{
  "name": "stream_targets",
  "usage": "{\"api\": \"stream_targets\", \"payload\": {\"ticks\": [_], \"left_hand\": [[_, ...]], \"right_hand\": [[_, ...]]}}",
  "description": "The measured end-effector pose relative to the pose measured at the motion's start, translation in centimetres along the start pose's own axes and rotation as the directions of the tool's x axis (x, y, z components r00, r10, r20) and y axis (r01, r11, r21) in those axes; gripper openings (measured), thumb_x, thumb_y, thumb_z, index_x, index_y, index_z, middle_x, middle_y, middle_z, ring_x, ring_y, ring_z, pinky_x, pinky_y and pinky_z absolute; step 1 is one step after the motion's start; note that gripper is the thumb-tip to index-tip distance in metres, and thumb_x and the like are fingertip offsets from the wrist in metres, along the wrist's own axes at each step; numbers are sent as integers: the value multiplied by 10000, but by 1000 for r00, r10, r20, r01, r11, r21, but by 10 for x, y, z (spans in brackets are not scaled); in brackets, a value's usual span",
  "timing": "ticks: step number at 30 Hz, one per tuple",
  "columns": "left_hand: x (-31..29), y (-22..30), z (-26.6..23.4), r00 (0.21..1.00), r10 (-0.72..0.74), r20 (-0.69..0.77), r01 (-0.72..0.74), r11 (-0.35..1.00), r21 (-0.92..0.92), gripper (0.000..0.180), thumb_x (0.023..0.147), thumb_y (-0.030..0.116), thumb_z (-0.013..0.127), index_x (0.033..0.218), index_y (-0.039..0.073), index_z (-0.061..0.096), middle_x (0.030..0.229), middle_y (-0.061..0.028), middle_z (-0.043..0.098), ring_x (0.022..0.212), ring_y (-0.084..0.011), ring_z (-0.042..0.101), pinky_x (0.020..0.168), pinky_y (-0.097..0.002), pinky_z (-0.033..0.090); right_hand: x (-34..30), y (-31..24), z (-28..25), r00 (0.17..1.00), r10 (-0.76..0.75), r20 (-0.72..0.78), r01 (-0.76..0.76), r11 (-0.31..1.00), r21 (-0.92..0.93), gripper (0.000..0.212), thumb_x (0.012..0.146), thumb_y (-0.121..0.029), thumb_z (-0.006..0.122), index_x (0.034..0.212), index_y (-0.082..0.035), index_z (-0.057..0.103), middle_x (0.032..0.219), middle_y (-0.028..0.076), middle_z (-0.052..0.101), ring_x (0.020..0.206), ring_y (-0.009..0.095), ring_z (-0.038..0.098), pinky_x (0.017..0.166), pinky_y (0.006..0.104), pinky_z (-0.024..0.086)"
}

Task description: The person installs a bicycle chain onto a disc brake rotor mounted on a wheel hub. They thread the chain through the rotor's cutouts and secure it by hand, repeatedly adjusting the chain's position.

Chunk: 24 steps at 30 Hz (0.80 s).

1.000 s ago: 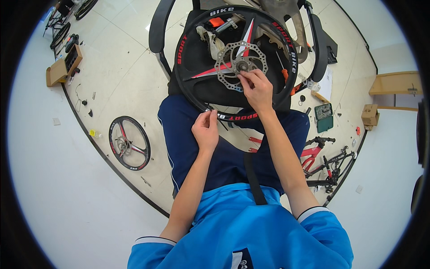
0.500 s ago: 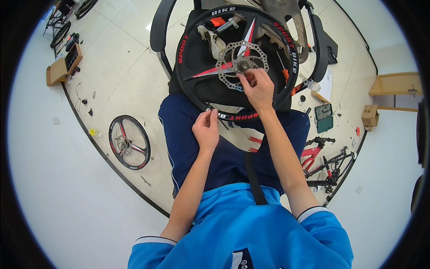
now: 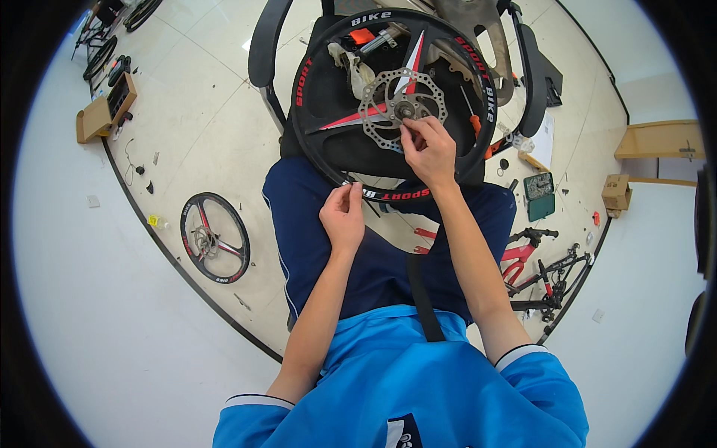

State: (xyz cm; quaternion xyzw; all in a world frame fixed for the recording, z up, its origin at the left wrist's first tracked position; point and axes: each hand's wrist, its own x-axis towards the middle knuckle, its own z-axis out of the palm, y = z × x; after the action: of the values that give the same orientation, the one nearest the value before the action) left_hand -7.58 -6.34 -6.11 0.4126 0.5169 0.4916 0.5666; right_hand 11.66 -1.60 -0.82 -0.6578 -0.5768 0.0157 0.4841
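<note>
A black bicycle wheel [image 3: 302, 134] with red-and-white spokes lies flat on a chair in front of me. A silver brake rotor [image 3: 373, 124] with a holed rim sits over its hub [image 3: 404, 110]. My right hand [image 3: 431, 157] is over the rotor's near right part, thumb and fingertips pinched close to the hub; whatever is between them is hidden. At the wheel's near left edge, my left hand [image 3: 343, 218] has its fingertips pinched together against the rim. A small pale spot shows at those fingertips, too small to name.
The black chair's armrests [image 3: 266, 45] flank the wheel. A screwdriver [image 3: 476, 124], crumpled plastic [image 3: 355, 69] and metal parts lie around it. On the floor are another wheel [image 3: 244, 250], a bicycle frame [image 3: 523, 257], a green tool case [image 3: 539, 207] and an open cardboard box [image 3: 93, 122].
My right fingertips have shifted slightly on the rotor near the hub. The rotor and wheel look almost the same, and my left hand stays at the rim.
</note>
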Motion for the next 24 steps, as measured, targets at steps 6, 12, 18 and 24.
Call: {"api": "stream_targets", "payload": {"ticks": [6, 12, 18, 24], "left_hand": [[0, 2, 0, 1000, -8, -2, 8, 1000, 10, 177, 975, 96, 709, 970, -81, 695, 841, -12, 667, 731, -53, 618, 657, -205, 493], [0, 1, 0, 1000, -14, -5, 14, 1000, -3, 173, 971, 95, 713, 972, -78, 699, 843, -9, 674, 728, -50, 613, 651, -204, 485], [1, -1, 0, 1000, -5, -5, 5, 1000, 1, 170, 972, 91, 711, 973, -78, 698, 848, -12, 674, 732, -52, 614, 658, -204, 487], [1, -1, 0, 1000, -3, -8, 3, 1000, 0, 180, 974, 96, 710, 970, -83, 693, 846, -12, 672, 736, -52, 616, 662, -204, 489]], "right_hand": [[1, -2, -1, 999, 35, 10, -35, 999, -1, 131, 826, -78, 819, 856, -36, 698, 792, 49, 636, 510, 142, 594, 493, 280, 472], [4, -7, -1, 999, 49, 10, -48, 998, -26, 139, 821, -94, 825, 878, -47, 708, 791, 42, 640, 523, 139, 596, 489, 280, 466], [2, -2, 2, 1000, -6, -10, 6, 999, -33, 125, 831, -108, 815, 903, -60, 725, 800, 33, 646, 514, 138, 588, 497, 286, 470], [0, -3, -2, 1000, 11, 20, -10, 999, -39, 132, 824, -93, 819, 894, -53, 714, 782, 36, 630, 506, 145, 587, 496, 288, 471]]}}
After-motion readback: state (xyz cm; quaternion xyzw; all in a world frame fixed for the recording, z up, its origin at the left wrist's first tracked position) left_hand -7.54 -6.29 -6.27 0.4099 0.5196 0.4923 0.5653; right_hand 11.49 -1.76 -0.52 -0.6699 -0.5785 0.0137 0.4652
